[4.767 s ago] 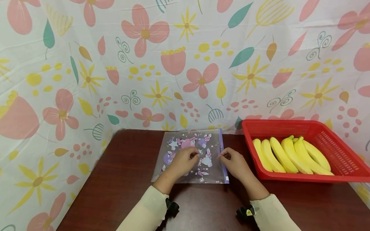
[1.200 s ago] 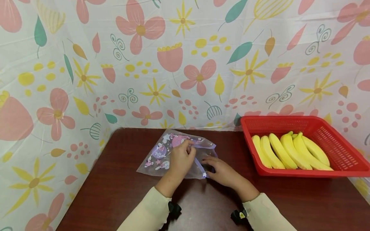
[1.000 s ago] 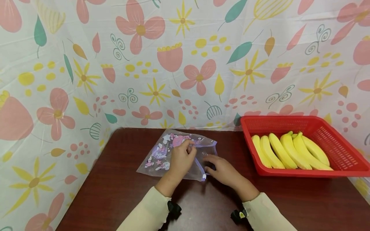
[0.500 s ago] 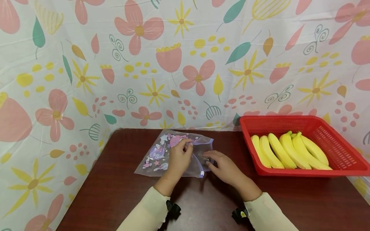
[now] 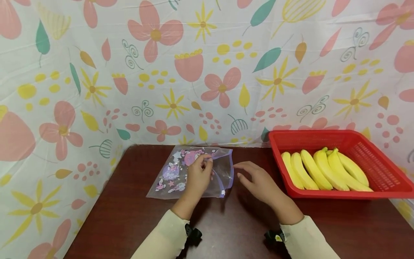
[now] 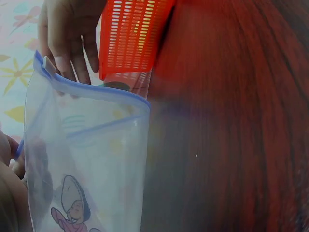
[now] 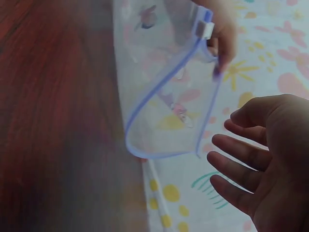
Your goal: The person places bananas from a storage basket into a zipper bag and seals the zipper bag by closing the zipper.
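A clear slider zip bag (image 5: 176, 174) with pink and purple cartoon prints lies on the table, its purple-edged mouth gaping toward the right. My left hand (image 5: 198, 180) pinches the upper layer at the mouth between thumb and fingers, lifting it off the lower one. The white slider (image 5: 222, 192) sits at the mouth's near corner. Just right of the mouth is my right hand (image 5: 258, 181), fingers loosely extended and holding nothing; the right wrist view shows a gap between its fingertips (image 7: 217, 157) and the bag (image 7: 169, 96). Nothing is visible inside the bag.
At the right stands a red plastic basket (image 5: 349, 194) with perforated walls. Several yellow bananas (image 5: 323, 174) lie in it side by side. The brown table (image 5: 123, 216) meets a flower-printed cloth (image 5: 223, 54) at the back and left.
The flat bag was pinched and opened at its mouth, shifting left. Over the last second, the right hand came out of the mouth and moved right; the left kept its pinch, moving slightly left.
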A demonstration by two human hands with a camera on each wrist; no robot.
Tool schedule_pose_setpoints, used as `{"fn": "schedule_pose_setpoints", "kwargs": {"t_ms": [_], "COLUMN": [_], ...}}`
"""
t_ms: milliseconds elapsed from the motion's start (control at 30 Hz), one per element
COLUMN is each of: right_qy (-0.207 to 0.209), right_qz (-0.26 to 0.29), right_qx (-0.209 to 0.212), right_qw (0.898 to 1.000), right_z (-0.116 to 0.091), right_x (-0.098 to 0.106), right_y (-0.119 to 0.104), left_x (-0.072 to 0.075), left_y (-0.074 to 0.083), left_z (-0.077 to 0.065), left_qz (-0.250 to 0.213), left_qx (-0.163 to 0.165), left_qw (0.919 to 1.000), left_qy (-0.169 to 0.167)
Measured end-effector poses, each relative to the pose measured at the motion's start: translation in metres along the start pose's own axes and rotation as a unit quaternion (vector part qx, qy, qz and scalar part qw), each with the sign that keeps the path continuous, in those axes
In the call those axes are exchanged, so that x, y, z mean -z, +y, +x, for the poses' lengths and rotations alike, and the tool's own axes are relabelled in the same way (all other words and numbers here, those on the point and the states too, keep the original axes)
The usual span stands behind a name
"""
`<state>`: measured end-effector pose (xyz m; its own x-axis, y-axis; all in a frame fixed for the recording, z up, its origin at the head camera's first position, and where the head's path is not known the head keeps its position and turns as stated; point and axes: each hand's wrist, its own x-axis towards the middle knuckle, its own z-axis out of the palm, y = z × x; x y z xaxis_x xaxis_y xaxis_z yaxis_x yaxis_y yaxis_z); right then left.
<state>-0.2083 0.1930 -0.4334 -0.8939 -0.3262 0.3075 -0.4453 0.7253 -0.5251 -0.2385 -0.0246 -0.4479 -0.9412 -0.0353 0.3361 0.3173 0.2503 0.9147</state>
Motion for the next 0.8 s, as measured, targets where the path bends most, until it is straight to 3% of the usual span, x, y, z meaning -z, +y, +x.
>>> {"fn": "schedule_pose_setpoints", "kwargs": {"t_ms": [333, 533, 800], "right_qy": [0.016, 0.022, 0.069], "right_qz": [-0.036, -0.043, -0.059], "right_qx": [0.016, 0.015, 0.001], "right_qw": [0.999, 0.999, 0.996], "right_z": [-0.007, -0.009, -0.014], "right_x": [0.019, 0.024, 0.039], "right_y": [-0.011, -0.006, 0.005], "left_x": [0.001, 0.003, 0.004], "left_y": [-0.002, -0.004, -0.004], "left_z": [0.002, 0.004, 0.004], "left_qz": [-0.01, 0.009, 0.007], "left_qx": [0.0, 0.004, 0.015], "left_qw": [0.9999, 0.9998, 0.9998], "left_qy": [0.012, 0.017, 0.013]}}
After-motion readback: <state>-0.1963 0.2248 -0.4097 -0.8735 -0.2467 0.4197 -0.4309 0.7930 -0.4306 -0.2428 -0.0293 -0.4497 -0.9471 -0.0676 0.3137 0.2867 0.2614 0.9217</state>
